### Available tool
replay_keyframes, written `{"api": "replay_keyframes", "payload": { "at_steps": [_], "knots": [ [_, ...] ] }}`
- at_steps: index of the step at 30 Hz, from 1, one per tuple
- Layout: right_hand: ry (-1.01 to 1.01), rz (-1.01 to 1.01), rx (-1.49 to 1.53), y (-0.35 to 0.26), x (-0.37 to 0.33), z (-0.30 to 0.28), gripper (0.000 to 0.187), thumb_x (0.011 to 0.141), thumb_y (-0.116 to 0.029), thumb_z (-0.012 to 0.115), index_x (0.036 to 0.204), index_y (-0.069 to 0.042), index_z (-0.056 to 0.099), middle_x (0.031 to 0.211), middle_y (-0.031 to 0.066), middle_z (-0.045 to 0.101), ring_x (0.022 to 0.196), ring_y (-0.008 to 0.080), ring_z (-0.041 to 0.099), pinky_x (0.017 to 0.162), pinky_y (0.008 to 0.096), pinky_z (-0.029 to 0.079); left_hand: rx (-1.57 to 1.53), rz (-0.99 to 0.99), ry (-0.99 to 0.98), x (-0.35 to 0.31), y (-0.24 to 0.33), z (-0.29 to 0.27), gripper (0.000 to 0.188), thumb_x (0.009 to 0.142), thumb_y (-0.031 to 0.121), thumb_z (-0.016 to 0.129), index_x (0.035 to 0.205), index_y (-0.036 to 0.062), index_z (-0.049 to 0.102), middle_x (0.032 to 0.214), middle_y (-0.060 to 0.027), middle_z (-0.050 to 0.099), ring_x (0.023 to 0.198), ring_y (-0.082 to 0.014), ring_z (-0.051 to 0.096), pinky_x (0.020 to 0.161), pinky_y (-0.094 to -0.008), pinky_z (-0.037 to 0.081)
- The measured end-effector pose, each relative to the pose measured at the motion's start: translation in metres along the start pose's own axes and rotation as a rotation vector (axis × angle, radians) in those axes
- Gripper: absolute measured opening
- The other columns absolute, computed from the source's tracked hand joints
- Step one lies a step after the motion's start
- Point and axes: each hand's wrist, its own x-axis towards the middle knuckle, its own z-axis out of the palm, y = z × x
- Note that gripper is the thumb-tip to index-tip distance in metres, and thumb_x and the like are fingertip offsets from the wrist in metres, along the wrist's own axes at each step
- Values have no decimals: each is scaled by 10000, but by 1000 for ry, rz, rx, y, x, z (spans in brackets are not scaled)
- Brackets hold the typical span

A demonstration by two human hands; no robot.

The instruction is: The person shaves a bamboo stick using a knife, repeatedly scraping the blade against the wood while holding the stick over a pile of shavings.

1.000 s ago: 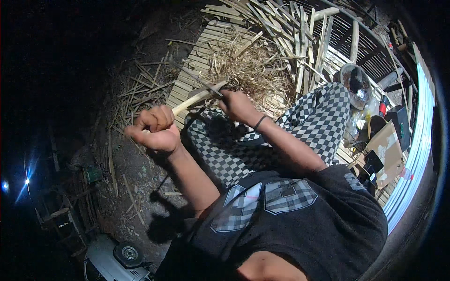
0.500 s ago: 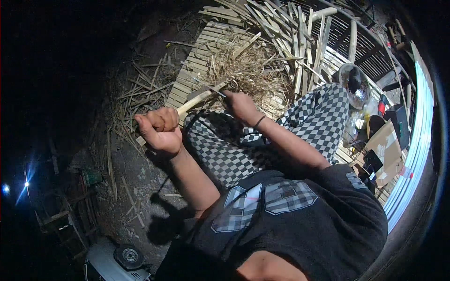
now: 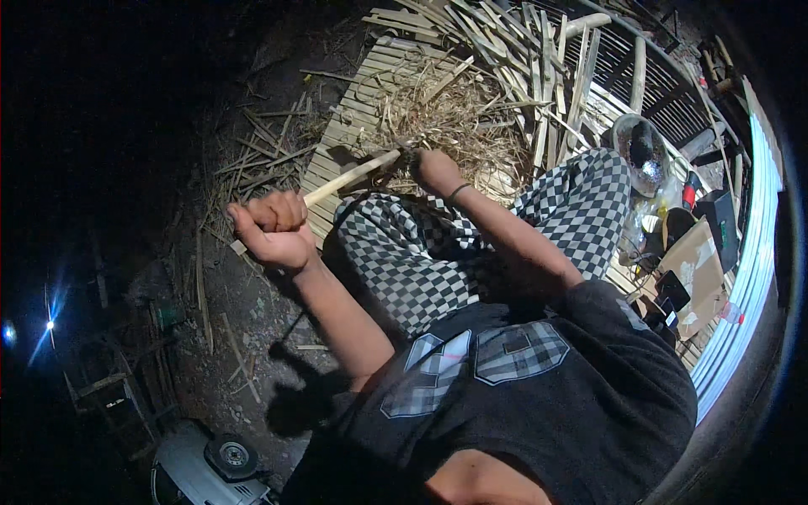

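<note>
My left hand (image 3: 273, 229) is closed in a fist around one end of a pale bamboo strip (image 3: 353, 178). The strip slants up and to the right, across the space above my left knee. At its far end my right hand (image 3: 438, 174) is closed on a knife, whose blade is foreshortened and hard to make out here. Knife and strip meet or nearly meet there; I cannot tell whether they touch. Just beyond lies a heap of curly bamboo shavings (image 3: 446, 109) on a slatted bamboo platform (image 3: 332, 160).
Many split bamboo strips (image 3: 547, 80) are piled at the far right. On the right are a clear plastic container (image 3: 640, 156), a cardboard box (image 3: 694, 265) and a phone-like black device (image 3: 672, 290). Scraps (image 3: 261, 151) litter the ground on the left; a vehicle (image 3: 198, 467) stands lower left.
My left hand has shifted a little left with the strip. My right hand has moved slightly right and up, and the knife blade, plain before, is now hardly visible.
</note>
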Motion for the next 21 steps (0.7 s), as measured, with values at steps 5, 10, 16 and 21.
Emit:
{"api": "replay_keyframes", "payload": {
  "at_steps": [5, 10, 16, 21],
  "knots": [
    [84, -216, -27, -6, -16, 5, 204, 864, -187, 575, 1003, -80, 679, 806, 231, 671, 771, 427, 660, 687, 523, 526, 35, 22, -64, -4, 1, 0, 555, 1056, 410, 323, 566, 169, 222, 447, 41, 169, 418, -93, 85, 417, -293, 98],
    [-41, 41, -30, 16, 9, 0, 228, 857, -225, 602, 991, -54, 670, 857, 218, 690, 819, 403, 684, 706, 497, 552, -49, 17, -68, 2, 0, 2, 552, 1054, 400, 323, 566, 168, 214, 448, 42, 168, 418, -91, 88, 424, -291, 118],
    [64, -268, -46, -6, -20, 1, 201, 853, -215, 608, 884, -30, 680, 812, 209, 679, 778, 407, 677, 680, 507, 549, 35, 27, -33, -5, 3, -3, 557, 1056, 402, 318, 563, 169, 210, 442, 43, 180, 412, -90, 88, 414, -285, 98],
    [-20, -22, -145, 31, 5, 2, 206, 853, -197, 588, 899, -20, 680, 854, 233, 682, 823, 414, 678, 717, 492, 555, -23, 13, -23, -1, 0, 0, 557, 1054, 414, 325, 566, 169, 214, 442, 41, 184, 410, -89, 96, 411, -286, 98]
  ]
}}
